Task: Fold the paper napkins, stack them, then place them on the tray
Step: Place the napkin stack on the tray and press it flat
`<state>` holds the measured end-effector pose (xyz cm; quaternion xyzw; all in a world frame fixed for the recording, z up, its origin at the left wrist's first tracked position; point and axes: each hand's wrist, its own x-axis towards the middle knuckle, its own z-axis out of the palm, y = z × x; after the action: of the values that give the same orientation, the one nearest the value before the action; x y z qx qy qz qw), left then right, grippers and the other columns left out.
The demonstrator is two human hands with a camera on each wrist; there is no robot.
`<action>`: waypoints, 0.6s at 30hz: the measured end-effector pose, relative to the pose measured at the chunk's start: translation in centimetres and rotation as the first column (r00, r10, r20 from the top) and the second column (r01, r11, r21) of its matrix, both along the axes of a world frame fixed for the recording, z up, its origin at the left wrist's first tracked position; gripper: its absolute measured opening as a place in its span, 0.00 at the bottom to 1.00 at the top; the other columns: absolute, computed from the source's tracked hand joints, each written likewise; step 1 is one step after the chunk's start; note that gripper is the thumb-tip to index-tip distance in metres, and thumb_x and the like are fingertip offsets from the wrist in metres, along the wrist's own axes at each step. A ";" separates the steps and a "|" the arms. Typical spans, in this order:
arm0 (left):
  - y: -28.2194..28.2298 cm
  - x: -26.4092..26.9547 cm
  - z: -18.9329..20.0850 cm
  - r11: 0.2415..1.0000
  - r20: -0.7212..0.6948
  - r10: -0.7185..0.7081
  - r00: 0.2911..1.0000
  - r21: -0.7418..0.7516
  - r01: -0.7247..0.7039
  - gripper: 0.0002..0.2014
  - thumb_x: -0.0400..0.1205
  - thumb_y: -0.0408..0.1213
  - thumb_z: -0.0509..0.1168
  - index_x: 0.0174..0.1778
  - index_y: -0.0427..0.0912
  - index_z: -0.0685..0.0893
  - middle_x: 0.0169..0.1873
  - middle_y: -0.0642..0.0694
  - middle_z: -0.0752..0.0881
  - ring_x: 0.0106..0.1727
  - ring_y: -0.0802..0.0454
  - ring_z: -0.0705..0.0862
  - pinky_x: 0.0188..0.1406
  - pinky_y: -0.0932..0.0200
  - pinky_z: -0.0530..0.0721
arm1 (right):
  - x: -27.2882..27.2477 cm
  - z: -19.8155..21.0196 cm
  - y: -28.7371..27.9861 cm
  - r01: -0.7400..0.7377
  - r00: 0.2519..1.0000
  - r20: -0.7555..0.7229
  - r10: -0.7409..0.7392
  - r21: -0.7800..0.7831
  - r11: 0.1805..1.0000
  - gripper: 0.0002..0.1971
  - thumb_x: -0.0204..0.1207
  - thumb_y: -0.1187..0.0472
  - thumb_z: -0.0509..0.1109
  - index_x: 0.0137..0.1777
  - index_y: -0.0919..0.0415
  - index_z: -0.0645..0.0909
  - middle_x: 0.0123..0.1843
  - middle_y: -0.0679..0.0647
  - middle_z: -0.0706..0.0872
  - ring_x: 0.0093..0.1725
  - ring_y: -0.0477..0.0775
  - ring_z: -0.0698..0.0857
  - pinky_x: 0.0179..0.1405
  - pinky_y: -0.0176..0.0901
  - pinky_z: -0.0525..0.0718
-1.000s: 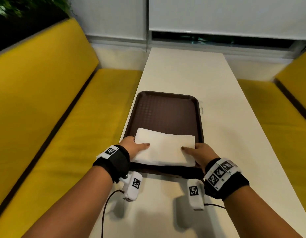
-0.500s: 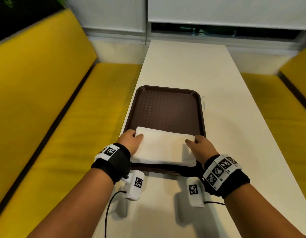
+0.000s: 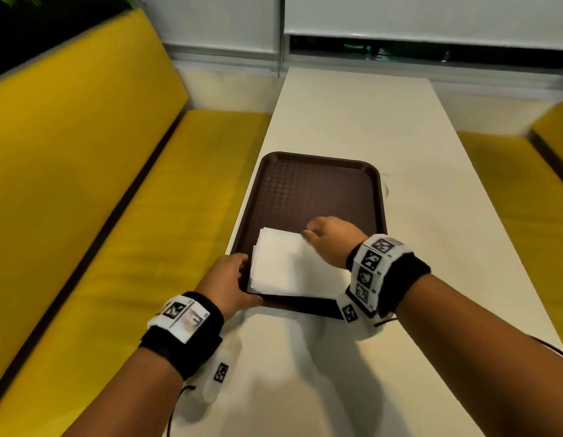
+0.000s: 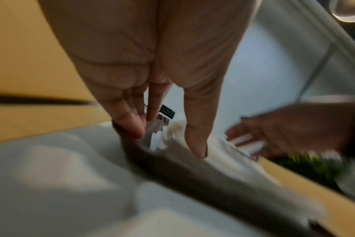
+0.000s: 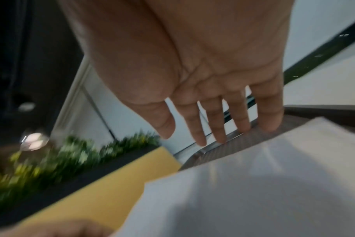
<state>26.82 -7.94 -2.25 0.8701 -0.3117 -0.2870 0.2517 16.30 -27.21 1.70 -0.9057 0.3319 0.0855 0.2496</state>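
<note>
While napkin stack point(image 3: 283, 266) lies on brown tray point(image 3: 318, 187), left hand point(image 3: 229, 279) grips tray's near-left corner; right hand point(image 3: 330, 238) hovers released above stack; yellow benches point(image 3: 84, 171) flank table point(image 3: 431, 247).

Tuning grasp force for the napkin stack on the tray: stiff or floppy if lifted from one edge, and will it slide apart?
The napkin stack is probably floppy: thin sheets, so one-edge lifting would likely droop. Its left edges already look fanned, so layers may shear if pushed. It likely weighs little; the brown tray has a textured floor, which might limit sliding.
</note>
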 end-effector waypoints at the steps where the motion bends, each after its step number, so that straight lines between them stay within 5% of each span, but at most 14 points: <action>1: 0.0 -0.3 -0.1 0.999 0.053 -0.034 0.998 0.001 0.034 0.42 0.66 0.37 0.82 0.75 0.43 0.71 0.70 0.45 0.75 0.66 0.48 0.79 0.66 0.52 0.80 | 0.7 -0.3 0.3 -0.036 0.998 -0.055 0.035 -0.008 0.999 0.21 0.84 0.44 0.55 0.66 0.56 0.79 0.64 0.57 0.82 0.63 0.61 0.81 0.60 0.50 0.78; 4: -0.3 -0.6 -0.5 0.998 0.086 -0.042 0.995 -0.042 0.045 0.34 0.69 0.36 0.79 0.71 0.45 0.75 0.63 0.47 0.78 0.60 0.49 0.81 0.62 0.53 0.81 | 2.2 -0.7 1.4 -0.087 0.977 -0.200 0.076 -0.046 0.995 0.27 0.85 0.42 0.53 0.76 0.58 0.70 0.74 0.59 0.76 0.71 0.63 0.76 0.68 0.54 0.75; 8: -0.4 -0.3 -1.3 0.998 0.101 -0.023 0.995 -0.060 0.029 0.27 0.69 0.37 0.79 0.64 0.46 0.79 0.55 0.48 0.83 0.54 0.48 0.84 0.57 0.50 0.84 | 2.6 -1.0 2.0 -0.096 0.965 -0.251 0.080 -0.051 0.994 0.26 0.85 0.41 0.53 0.72 0.59 0.72 0.69 0.60 0.79 0.66 0.63 0.79 0.61 0.53 0.76; 18: -0.5 -0.5 -1.4 0.995 0.093 -0.005 0.996 -0.098 0.014 0.22 0.72 0.34 0.75 0.62 0.43 0.81 0.54 0.47 0.85 0.51 0.51 0.84 0.53 0.57 0.85 | 2.1 -1.5 2.1 -0.121 0.961 -0.261 0.095 -0.088 0.989 0.24 0.84 0.42 0.53 0.71 0.56 0.74 0.67 0.58 0.79 0.65 0.63 0.79 0.62 0.55 0.78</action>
<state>26.34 -8.42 -3.67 0.8675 -0.3411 -0.2318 0.2781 18.42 -25.13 0.17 -0.9155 0.3153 0.1979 0.1527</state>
